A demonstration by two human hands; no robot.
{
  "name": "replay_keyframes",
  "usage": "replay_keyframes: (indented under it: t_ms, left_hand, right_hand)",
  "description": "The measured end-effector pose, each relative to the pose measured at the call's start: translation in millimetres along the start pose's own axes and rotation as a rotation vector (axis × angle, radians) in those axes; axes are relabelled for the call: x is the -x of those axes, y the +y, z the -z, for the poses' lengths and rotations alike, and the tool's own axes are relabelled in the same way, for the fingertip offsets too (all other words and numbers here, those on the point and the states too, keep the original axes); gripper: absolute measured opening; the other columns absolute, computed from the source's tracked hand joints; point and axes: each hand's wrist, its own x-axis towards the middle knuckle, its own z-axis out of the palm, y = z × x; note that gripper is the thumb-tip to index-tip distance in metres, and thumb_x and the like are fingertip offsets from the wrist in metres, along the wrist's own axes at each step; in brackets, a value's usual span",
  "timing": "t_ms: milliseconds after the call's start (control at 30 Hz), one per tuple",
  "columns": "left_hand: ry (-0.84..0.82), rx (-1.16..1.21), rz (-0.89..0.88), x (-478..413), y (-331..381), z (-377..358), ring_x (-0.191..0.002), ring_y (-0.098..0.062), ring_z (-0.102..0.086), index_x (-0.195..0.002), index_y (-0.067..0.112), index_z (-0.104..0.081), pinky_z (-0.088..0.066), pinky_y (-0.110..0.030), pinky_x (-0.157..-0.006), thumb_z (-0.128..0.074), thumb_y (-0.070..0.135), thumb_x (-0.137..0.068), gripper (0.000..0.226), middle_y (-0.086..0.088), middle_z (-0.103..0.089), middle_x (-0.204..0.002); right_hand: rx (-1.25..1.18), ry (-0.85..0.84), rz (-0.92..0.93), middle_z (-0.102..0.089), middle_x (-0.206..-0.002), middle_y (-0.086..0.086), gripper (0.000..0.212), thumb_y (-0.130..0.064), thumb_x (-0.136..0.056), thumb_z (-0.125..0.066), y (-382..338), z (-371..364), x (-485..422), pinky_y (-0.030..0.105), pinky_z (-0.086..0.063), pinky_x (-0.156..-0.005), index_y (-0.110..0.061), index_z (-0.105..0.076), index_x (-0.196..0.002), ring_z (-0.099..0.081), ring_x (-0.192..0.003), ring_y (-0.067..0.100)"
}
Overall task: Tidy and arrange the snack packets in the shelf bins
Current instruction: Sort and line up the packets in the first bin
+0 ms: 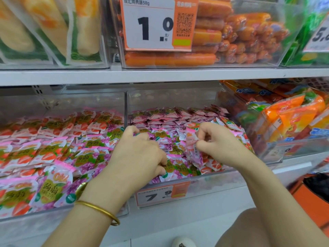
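Observation:
Two clear shelf bins hold small pink, purple and red snack packets. My left hand [140, 155] reaches into the middle bin [210, 180] with its fingers curled round purple packets [163, 138] in the pile. My right hand [219, 141] pinches a pink packet [193, 145] with a barcode, held upright just above the pile. Neat rows of packets [178, 116] lie at the back of this bin. The left bin [64, 211] holds a loose heap of the same packets [57, 150].
A price tag reading 7.9 [162, 195] hangs on the middle bin's front. To the right stands a bin of orange packets [288, 118]. The shelf above carries sausages [231, 36] behind a 1.0 price card [151, 24]. An orange crate [313, 198] sits at the lower right.

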Motion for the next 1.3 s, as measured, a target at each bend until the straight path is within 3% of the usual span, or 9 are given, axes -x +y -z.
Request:
replay_keyframes:
  t_ms: [167,333,433,567,700,800,1033,1233,1300]
  left_hand:
    - [0.104,0.132,0.063,-2,0,1,-0.109,-0.011,-0.045,-0.111,0.037,-0.061,-0.018,-0.033,-0.100,-0.046,0.047,-0.091,0.027,0.016,-0.059,-0.111]
    - [0.259,0.271,0.153,-1,-7,9,-0.113,-0.012,-0.039,-0.111,0.034,-0.060,-0.026,-0.031,-0.096,-0.047,0.034,-0.094,0.021,0.016,-0.054,-0.119]
    - [0.296,0.289,0.204,3,-14,11,-0.114,-0.012,-0.037,-0.110,0.032,-0.061,-0.025,-0.031,-0.095,-0.050,0.030,-0.093,0.021,0.016,-0.052,-0.120]
    - [0.276,0.303,0.237,6,-18,11,-0.115,-0.011,-0.036,-0.112,0.032,-0.061,-0.023,-0.031,-0.096,-0.052,0.030,-0.092,0.022,0.017,-0.052,-0.120]
    - [0.255,0.312,0.235,8,-16,12,-0.116,-0.011,-0.035,-0.113,0.032,-0.061,-0.022,-0.030,-0.098,-0.050,0.030,-0.093,0.023,0.017,-0.051,-0.122]
    - [0.257,0.315,0.226,9,-14,13,-0.118,-0.012,-0.034,-0.114,0.032,-0.061,-0.020,-0.030,-0.099,-0.048,0.029,-0.094,0.024,0.017,-0.050,-0.123]
    - [0.296,0.318,0.175,7,-6,11,-0.114,-0.018,-0.041,-0.106,0.026,-0.066,-0.022,-0.034,-0.096,-0.054,0.025,-0.091,0.019,0.011,-0.056,-0.117]
    - [0.342,0.282,0.120,0,1,6,-0.096,-0.027,-0.056,-0.087,0.021,-0.073,-0.036,-0.042,-0.084,-0.073,0.015,-0.076,0.013,0.004,-0.066,-0.096]
    - [0.349,0.261,0.104,-2,2,4,-0.088,-0.028,-0.060,-0.080,0.021,-0.073,-0.042,-0.043,-0.078,-0.078,0.012,-0.069,0.015,0.004,-0.067,-0.088]
  right_hand:
    - [-0.175,0.060,-0.147,-0.038,-0.056,-0.005,0.023,-0.008,-0.086,-0.049,-8,-1,-1,0.021,-0.026,-0.044,-0.016,-0.037,-0.068,-0.031,-0.046,0.008]
    - [-0.586,-0.096,-0.320,-0.070,-0.071,0.012,0.016,-0.006,-0.086,-0.042,-23,-11,-6,0.024,-0.020,-0.043,-0.014,-0.038,-0.073,-0.036,-0.047,0.019]
    - [-0.469,-0.125,-0.322,-0.050,-0.053,0.003,0.023,-0.019,-0.090,-0.053,-23,-15,-8,0.021,-0.021,-0.041,-0.013,-0.040,-0.072,-0.035,-0.042,0.013]
    - [-0.124,-0.175,-0.246,-0.056,-0.061,0.002,0.039,-0.052,-0.085,-0.057,-25,-20,-7,0.021,-0.034,-0.045,-0.014,-0.047,-0.079,-0.046,-0.050,0.011]
    - [0.311,-0.327,-0.130,-0.060,-0.084,0.006,0.021,-0.026,-0.086,-0.065,-28,-27,-4,0.027,-0.040,-0.060,-0.013,-0.052,-0.076,-0.053,-0.074,0.017]
    - [0.466,-0.326,-0.116,-0.050,-0.087,-0.005,0.017,-0.028,-0.079,-0.073,-34,-22,-2,0.030,-0.047,-0.073,-0.021,-0.058,-0.074,-0.054,-0.081,0.017]
    - [0.363,-0.429,-0.078,-0.046,-0.059,-0.015,0.021,-0.029,-0.076,-0.076,-25,-19,-3,0.022,-0.036,-0.054,-0.021,-0.072,-0.095,-0.043,-0.054,-0.001]
    - [0.235,0.117,-0.125,-0.058,-0.065,-0.005,0.012,-0.013,-0.080,-0.071,-4,17,-6,0.021,-0.044,-0.058,-0.017,-0.073,-0.091,-0.053,-0.058,0.009]
    - [0.295,0.088,-0.096,-0.061,-0.070,-0.003,0.015,-0.012,-0.079,-0.071,0,22,-3,0.024,-0.045,-0.063,-0.018,-0.073,-0.093,-0.054,-0.062,0.011]
